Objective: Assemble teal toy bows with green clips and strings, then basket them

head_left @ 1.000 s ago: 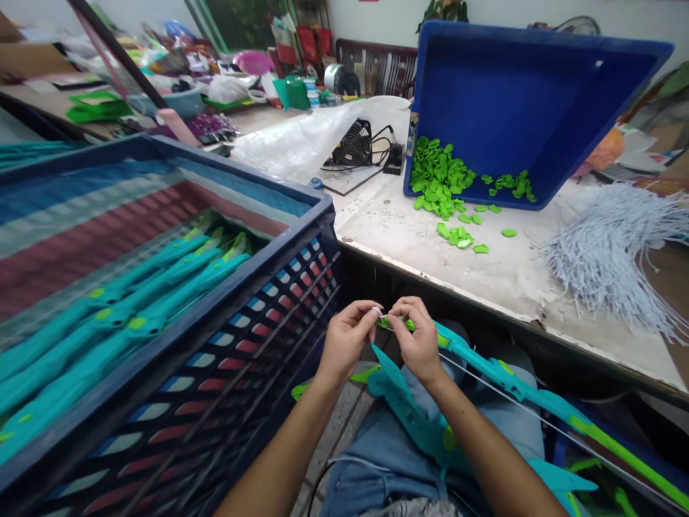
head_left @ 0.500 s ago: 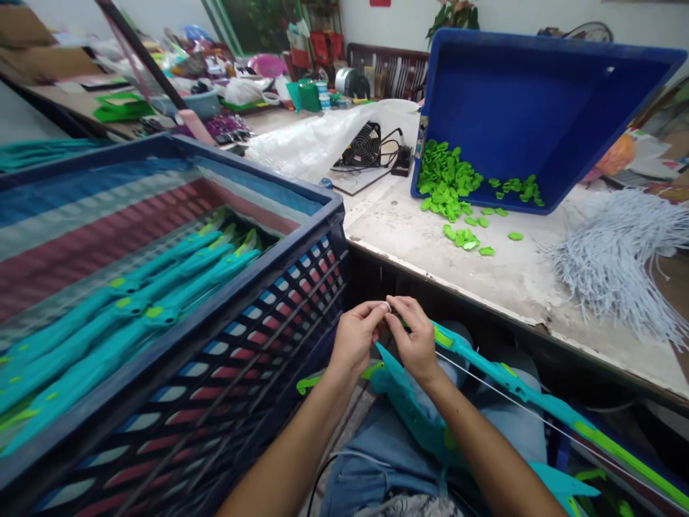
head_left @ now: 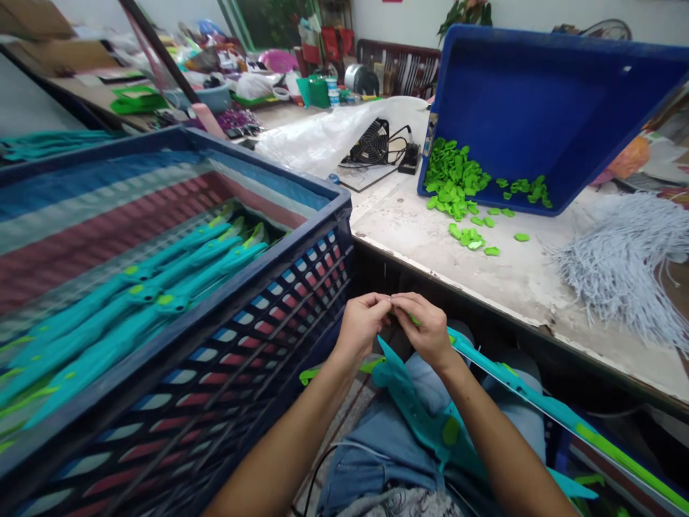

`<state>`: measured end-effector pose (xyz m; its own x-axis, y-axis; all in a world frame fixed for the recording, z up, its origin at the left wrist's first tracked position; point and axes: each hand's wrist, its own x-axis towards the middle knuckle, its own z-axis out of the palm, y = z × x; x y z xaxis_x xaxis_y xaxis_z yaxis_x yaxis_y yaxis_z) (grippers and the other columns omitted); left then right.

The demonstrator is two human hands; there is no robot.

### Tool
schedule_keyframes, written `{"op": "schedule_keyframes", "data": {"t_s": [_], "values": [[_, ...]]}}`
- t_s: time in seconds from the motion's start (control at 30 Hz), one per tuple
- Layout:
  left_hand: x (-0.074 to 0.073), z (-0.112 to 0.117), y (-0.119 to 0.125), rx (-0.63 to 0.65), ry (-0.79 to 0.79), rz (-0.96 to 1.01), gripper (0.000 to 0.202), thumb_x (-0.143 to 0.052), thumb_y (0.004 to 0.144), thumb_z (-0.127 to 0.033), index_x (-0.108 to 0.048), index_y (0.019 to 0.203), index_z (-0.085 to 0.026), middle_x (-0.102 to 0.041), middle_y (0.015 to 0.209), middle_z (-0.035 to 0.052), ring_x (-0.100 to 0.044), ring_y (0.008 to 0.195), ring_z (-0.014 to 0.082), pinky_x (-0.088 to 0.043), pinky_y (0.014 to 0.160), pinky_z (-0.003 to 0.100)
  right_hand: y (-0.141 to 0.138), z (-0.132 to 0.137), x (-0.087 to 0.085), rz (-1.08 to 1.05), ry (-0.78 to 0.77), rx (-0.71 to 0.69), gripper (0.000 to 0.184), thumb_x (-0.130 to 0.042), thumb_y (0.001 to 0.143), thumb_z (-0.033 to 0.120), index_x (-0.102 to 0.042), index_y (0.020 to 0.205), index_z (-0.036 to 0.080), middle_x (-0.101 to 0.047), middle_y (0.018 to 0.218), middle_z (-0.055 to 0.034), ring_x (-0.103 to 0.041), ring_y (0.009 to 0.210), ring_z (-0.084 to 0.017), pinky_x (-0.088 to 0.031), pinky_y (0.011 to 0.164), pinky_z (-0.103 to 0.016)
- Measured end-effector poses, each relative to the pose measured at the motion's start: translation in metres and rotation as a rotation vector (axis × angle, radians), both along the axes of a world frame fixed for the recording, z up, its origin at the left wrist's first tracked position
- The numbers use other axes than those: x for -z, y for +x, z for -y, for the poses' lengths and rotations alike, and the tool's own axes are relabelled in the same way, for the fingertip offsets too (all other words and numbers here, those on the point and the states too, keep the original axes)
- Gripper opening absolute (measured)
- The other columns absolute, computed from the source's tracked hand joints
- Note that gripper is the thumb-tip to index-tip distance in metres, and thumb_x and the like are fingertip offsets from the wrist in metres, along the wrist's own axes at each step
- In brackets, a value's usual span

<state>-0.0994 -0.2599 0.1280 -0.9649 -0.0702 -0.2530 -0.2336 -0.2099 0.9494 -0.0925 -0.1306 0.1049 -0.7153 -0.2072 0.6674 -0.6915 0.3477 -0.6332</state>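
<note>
My right hand (head_left: 425, 329) is wrapped near the green end of a teal-and-green toy bow (head_left: 517, 380), whose long limb runs down to the lower right. My left hand (head_left: 362, 324) pinches at that end, fingertips meeting those of the right. What exactly lies between the left fingertips is too small to make out. A thin white string (head_left: 613, 459) follows the limb closely. Below the hands, across my lap, lies a teal winged piece (head_left: 414, 409) with a pointed tip. A green hooked piece (head_left: 311, 375) sticks out beyond my left forearm.
On the left stands a dark blue plastic crate (head_left: 280, 301) holding several teal bows. A blue bin (head_left: 527, 108) lies tipped on the table (head_left: 409, 222), with green plastic pieces (head_left: 455, 176) spilling out. White strings (head_left: 629, 258) are heaped at right. A black fan (head_left: 371, 143) sits behind.
The view has shifted slightly, so the scene sits a little further right. The white string, earlier apart from the limb, now lies close against it. Both hands remain together at the bow's end.
</note>
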Motion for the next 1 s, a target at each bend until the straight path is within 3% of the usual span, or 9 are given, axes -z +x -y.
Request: {"op": "schedule_keyframes", "data": {"t_s": [0.13,0.23,0.33,0.47,0.57,0.77,0.87,1.0], "values": [[0.001,0.004,0.001,0.085,0.006,-0.006,0.021,-0.065,0.057,-0.032,-0.068,0.063,-0.011,-0.059,0.056,0.0025,-0.046,0.046,0.0088,-0.027,0.039,0.018,-0.003,-0.004,0.003,-0.014,0.014,0.006,0.017,-0.05,0.092,0.013,-0.066,0.097,0.019,-0.068,0.096,-0.0083,-0.065,0.09,-0.016,-0.055,0.08,-0.029],[0.004,0.007,0.005,0.162,-0.108,-0.153,0.019,-0.064,0.062,-0.029,-0.069,0.071,-0.012,-0.064,0.075,0.0048,-0.052,0.056,0.0099,-0.035,0.045,0.019,-0.003,-0.005,0.003,-0.04,0.063,0.051,0.017,-0.05,0.091,0.013,-0.066,0.093,0.018,-0.069,0.091,-0.0082,-0.066,0.087,-0.017,-0.055,0.079,-0.029],[0.009,0.008,0.008,0.236,-0.257,-0.32,0.017,-0.06,0.067,-0.024,-0.066,0.079,-0.014,-0.064,0.077,0.0026,-0.054,0.064,0.0115,-0.041,0.056,0.021,0.0,-0.004,0.002,-0.065,0.105,0.113,0.017,-0.05,0.088,0.013,-0.066,0.087,0.018,-0.069,0.086,-0.0071,-0.066,0.083,-0.018,-0.055,0.076,-0.03],[0.015,0.007,0.013,0.212,-0.517,-0.411,0.012,-0.055,0.075,-0.022,-0.064,0.08,-0.016,-0.061,0.067,-0.0016,-0.047,0.054,0.0089,-0.037,0.052,0.02,0.005,-0.001,0.002,0.034,-0.019,0.144,0.015,-0.052,0.086,0.015,-0.067,0.081,0.018,-0.069,0.085,-0.006,-0.066,0.08,-0.017,-0.054,0.075,-0.029],[0.02,0.008,0.018,0.166,-0.662,-0.48,0.012,-0.055,0.08,-0.023,-0.066,0.08,-0.017,-0.064,0.07,-0.0011,-0.05,0.056,0.0095,-0.038,0.055,0.021,0.009,-0.002,0.006,0.137,-0.105,0.121,0.015,-0.054,0.085,0.016,-0.068,0.079,0.019,-0.07,0.086,-0.0048,-0.066,0.08,-0.016,-0.054,0.075,-0.029],[0.031,0.013,0.03,0.203,-0.906,-0.548,0.01,-0.058,0.083,-0.022,-0.067,0.081,-0.019,-0.067,0.078,0.001,-0.059,0.072,0.0141,-0.038,0.069,0.027,0.018,-0.007,0.02,0.219,-0.073,0.067,0.016,-0.054,0.087,0.018,-0.069,0.083,0.02,-0.071,0.089,-0.0052,-0.067,0.083,-0.017,-0.054,0.077,-0.03],[0.041,0.015,0.035,0.234,-0.908,-0.514,0.011,-0.056,0.086,-0.022,-0.066,0.083,-0.019,-0.067,0.083,0.001,-0.06,0.078,0.0153,-0.037,0.074,0.03,0.023,-0.007,0.028,0.247,-0.032,0.042,0.016,-0.053,0.088,0.019,-0.068,0.085,0.02,-0.071,0.091,-0.0056,-0.066,0.085,-0.017,-0.054,0.079,-0.031],[0.057,0.018,0.04,0.23,-0.667,-0.455,0.013,-0.052,0.086,-0.022,-0.064,0.081,-0.019,-0.065,0.086,0.0032,-0.059,0.085,0.017,-0.041,0.08,0.03,0.029,-0.004,0.035,0.223,0.024,0.025,0.016,-0.051,0.09,0.018,-0.067,0.087,0.019,-0.07,0.091,-0.0066,-0.066,0.085,-0.017,-0.054,0.078,-0.032]]}}
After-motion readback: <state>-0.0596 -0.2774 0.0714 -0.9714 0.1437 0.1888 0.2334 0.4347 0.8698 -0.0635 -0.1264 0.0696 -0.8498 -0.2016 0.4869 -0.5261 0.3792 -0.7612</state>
